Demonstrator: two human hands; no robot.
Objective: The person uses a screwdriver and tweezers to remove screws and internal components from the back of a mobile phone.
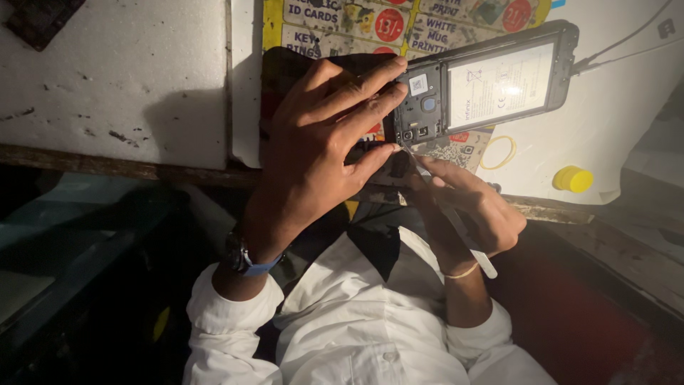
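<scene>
1. The left hand [320, 142] was spread wide and pressed over the camera end of an opened smartphone [484, 85], its fingertips steadying the dark frame.
2. The right hand [474, 214] was closed around a slim white-handled tool [456, 221], whose fine tip was brought to the phone's lower corner, just beside the left thumb.
3. The step appeared to be best done with the tip kept shallow and the phone held flat, so that slipping into the exposed parts would be avoided.
4. The phone was lain back-up on the white worktop [114, 78], over a yellow printed sheet [342, 21]; its rear cover was off, and a white-labelled battery and small camera module were shown.
5. A cable [620, 43] was seen running from its far end.
6. A yellow cap [572, 179] and a thin ring [498, 152] were placed nearby.
</scene>
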